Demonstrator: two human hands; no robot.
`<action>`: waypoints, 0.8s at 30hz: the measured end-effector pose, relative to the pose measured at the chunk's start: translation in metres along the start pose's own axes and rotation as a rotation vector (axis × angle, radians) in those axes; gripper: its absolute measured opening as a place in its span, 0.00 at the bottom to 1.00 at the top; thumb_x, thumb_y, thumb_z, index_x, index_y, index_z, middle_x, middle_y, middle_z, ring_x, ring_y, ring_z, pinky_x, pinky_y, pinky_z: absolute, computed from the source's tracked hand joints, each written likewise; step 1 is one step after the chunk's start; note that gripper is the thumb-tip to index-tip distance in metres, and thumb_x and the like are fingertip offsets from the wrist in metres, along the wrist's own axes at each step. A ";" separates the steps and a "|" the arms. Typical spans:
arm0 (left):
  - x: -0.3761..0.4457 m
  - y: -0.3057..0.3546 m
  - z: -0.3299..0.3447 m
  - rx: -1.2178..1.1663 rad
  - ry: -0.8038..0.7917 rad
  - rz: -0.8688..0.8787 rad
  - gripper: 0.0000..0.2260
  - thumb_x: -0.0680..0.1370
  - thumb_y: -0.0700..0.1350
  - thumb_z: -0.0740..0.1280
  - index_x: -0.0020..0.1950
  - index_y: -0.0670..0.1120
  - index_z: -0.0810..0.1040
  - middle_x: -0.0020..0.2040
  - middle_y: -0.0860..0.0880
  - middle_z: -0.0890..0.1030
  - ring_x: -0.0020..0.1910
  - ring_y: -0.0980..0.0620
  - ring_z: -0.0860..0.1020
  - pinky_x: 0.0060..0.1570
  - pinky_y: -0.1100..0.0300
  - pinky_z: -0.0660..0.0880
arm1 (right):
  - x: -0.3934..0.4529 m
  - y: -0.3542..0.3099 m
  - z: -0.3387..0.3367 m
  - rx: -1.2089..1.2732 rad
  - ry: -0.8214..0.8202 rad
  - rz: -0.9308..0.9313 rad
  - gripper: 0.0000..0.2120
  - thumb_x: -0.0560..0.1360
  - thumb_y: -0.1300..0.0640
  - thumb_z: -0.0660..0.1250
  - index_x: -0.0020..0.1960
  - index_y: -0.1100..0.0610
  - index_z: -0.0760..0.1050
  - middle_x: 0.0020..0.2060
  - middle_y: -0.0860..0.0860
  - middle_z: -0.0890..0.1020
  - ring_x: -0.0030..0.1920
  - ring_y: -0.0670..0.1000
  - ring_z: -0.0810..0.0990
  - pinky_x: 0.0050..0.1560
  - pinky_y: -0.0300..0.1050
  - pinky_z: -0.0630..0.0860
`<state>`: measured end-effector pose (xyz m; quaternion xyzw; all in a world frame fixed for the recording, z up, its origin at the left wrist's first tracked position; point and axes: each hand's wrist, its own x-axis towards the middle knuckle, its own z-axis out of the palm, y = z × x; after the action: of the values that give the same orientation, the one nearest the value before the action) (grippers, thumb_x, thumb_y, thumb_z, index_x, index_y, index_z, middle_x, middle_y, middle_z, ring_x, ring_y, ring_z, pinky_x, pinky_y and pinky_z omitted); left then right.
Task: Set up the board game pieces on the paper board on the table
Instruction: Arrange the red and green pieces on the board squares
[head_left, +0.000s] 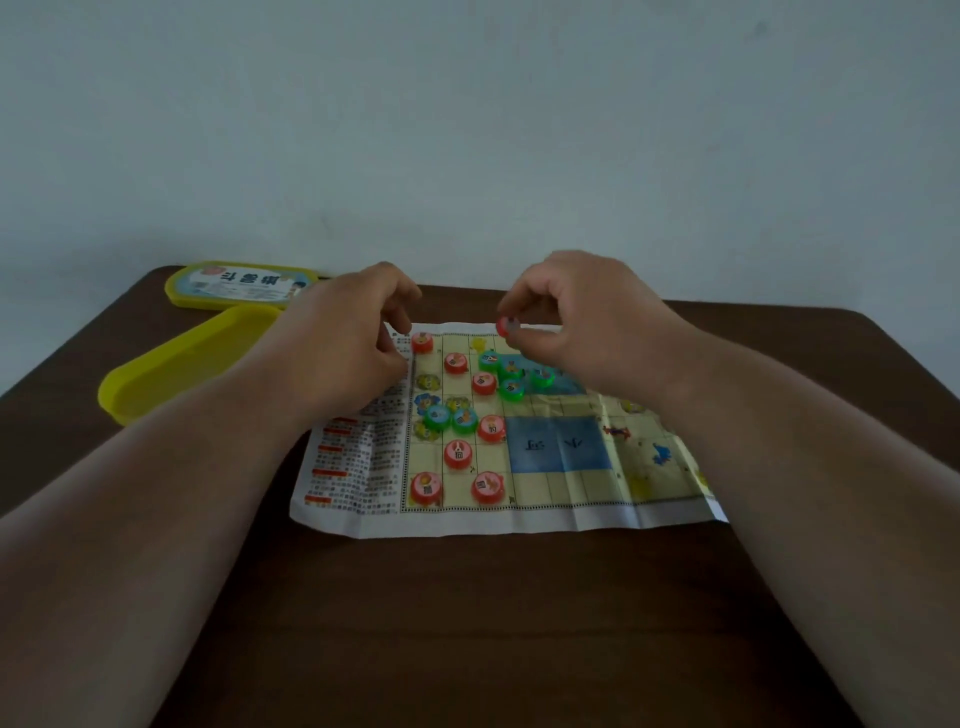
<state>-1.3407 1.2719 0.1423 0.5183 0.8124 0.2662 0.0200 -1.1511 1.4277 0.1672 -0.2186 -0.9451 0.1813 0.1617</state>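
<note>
Pieces sit mostly on the left half of the paper board (561, 499), which lies flat near the middle of the table (467, 623), its long axis running from the left edge toward the right edge, the printed rules column at its left end. Red pieces (457, 453) are spread singly over squares, as if already set, while green pieces (511, 387) bunch together toward the far edge, probably still waiting to be sorted. The right hand (576, 322) pinches one red piece (505, 326) between thumb and fingertips, held above the board's far edge and tipped on edge, likely to read its face before placing it. The left hand (353, 338) hovers with fingers curled at the board's far-left corner, just beside a red piece (422, 343); whether it holds anything I cannot tell. Yellow tray (176, 364) and lid (239, 285) lie by the far-left corner of the table, out of the way.
</note>
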 end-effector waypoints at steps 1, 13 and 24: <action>0.000 0.000 0.000 -0.002 -0.003 -0.003 0.24 0.73 0.38 0.74 0.66 0.54 0.76 0.48 0.60 0.82 0.43 0.62 0.81 0.46 0.58 0.80 | 0.009 0.000 0.000 -0.022 0.001 -0.009 0.06 0.79 0.49 0.73 0.55 0.47 0.85 0.47 0.38 0.78 0.47 0.36 0.79 0.46 0.29 0.72; 0.001 -0.003 0.001 0.003 -0.015 0.011 0.25 0.73 0.39 0.72 0.68 0.54 0.75 0.48 0.61 0.81 0.43 0.61 0.81 0.42 0.61 0.76 | 0.049 0.001 0.017 -0.168 -0.235 -0.028 0.10 0.79 0.49 0.74 0.60 0.47 0.84 0.55 0.42 0.84 0.53 0.43 0.81 0.47 0.36 0.73; 0.001 -0.002 0.000 -0.001 -0.022 0.000 0.25 0.72 0.39 0.73 0.68 0.54 0.75 0.49 0.61 0.81 0.43 0.61 0.81 0.43 0.61 0.76 | 0.035 0.013 0.012 0.148 -0.102 0.079 0.17 0.81 0.62 0.69 0.68 0.50 0.80 0.48 0.42 0.87 0.50 0.38 0.84 0.55 0.38 0.79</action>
<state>-1.3427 1.2719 0.1414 0.5211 0.8121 0.2610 0.0295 -1.1808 1.4512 0.1589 -0.2338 -0.9267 0.2677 0.1219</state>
